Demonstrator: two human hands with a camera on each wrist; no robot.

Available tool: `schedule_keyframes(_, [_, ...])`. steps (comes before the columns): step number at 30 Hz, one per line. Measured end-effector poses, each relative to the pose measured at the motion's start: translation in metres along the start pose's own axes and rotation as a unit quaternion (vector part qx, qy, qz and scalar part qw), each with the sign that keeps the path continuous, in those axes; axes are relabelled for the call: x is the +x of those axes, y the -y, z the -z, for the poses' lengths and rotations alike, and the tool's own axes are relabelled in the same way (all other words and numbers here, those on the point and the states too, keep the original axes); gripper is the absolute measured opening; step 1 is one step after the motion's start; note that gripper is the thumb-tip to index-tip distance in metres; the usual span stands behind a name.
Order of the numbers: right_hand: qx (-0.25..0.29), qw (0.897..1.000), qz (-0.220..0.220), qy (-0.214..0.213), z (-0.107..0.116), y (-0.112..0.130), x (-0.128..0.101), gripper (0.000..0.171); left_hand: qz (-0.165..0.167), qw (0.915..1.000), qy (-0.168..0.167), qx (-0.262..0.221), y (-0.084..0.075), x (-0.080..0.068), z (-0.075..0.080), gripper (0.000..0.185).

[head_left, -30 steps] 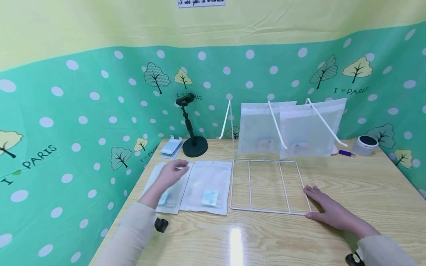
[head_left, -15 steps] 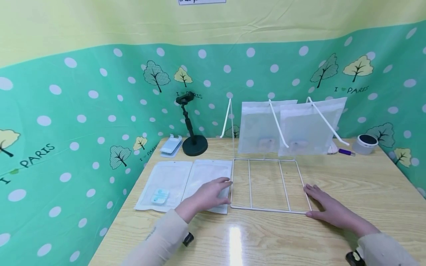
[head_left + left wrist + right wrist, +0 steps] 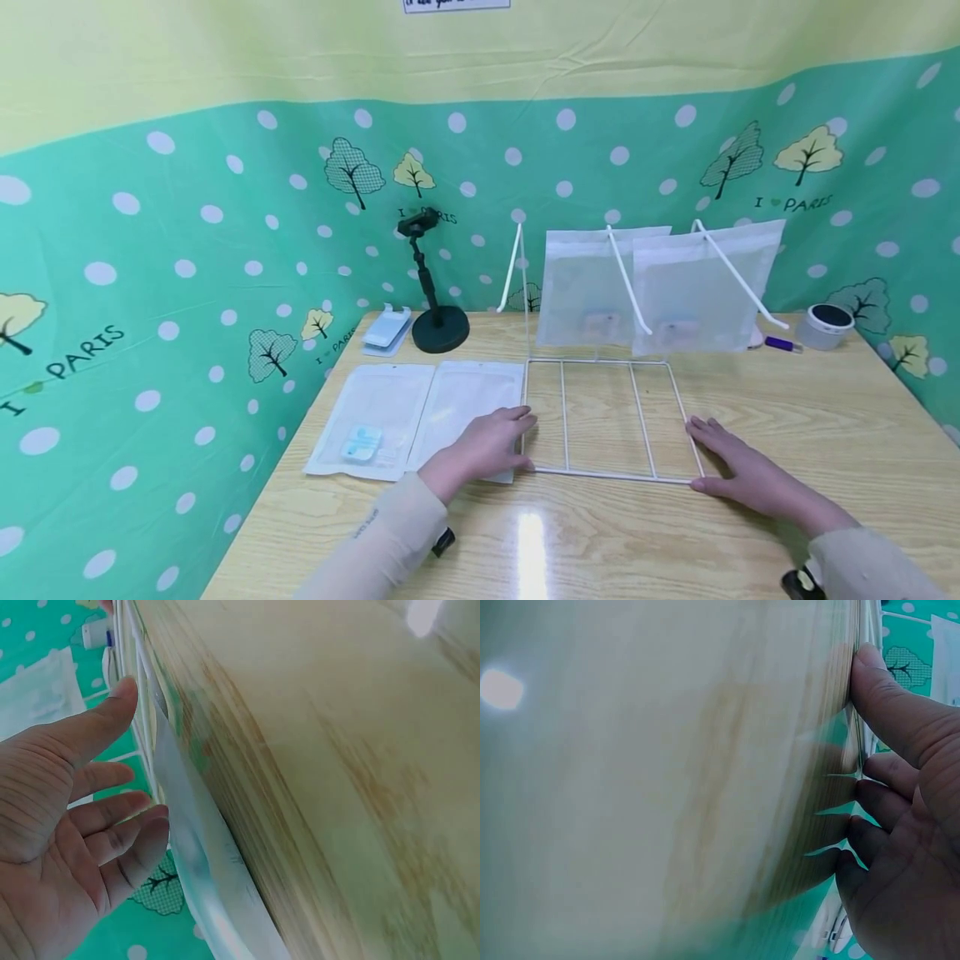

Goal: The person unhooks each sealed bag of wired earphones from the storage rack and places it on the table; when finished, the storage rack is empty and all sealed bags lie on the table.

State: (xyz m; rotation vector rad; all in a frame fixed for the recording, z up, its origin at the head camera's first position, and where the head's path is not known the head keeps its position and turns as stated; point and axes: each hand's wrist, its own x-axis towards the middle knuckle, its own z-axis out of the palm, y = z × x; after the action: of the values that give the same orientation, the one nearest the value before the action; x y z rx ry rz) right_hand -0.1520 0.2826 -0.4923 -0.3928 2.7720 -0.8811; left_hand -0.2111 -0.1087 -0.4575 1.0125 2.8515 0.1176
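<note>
Table: the wooden table [image 3: 787, 417] carries everything; its glossy top looks slick, so I judge things set on it would slide easily under a push.
Wire rack: the white wire rack [image 3: 600, 417] sits mid-table, a flat base grid toward the near side and an upright part at the far side with slanted hooks. It looks light and stiff but springy, likely to tip backward if lifted by one side alone. The outer side rails of the base look like the best hold, one for each hand.
Hung bags: two frosted bags [image 3: 660, 287] hang on the hooks at the far side, each with a small item inside. They look soft and limp, and would probably swing if the rack were moved.
Flat bags: two more plastic bags [image 3: 420, 417] lie on the table just left of the rack, the left one holding a small blue item. They are thin, floppy and slippery-looking, and best taken by an edge or corner.
Right hand: the right hand [image 3: 738, 471] lies flat on the table, fingers straight, against the rack's near right corner, holding nothing.
Left hand: the left hand [image 3: 487, 442] rests relaxed and open over the right-hand flat bag, fingertips at the rack's left rail; the left wrist view shows the fingers loosely spread and gripping nothing.
</note>
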Motion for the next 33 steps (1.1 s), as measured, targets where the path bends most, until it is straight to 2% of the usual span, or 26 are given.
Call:
schedule_keyframes(22, [0.003, 1.0, 0.003, -0.002, -0.0004, 0.001, -0.0004, 0.092, 0.013, 0.9998, -0.01, -0.007, 0.003, 0.0049, -0.0087, 0.071])
schedule_keyframes(33, [0.009, 1.0, -0.006, 0.004, -0.0005, 0.002, -0.0003, 0.093, 0.016, 0.9998, -0.007, -0.006, 0.0028, 0.0038, -0.0092, 0.082])
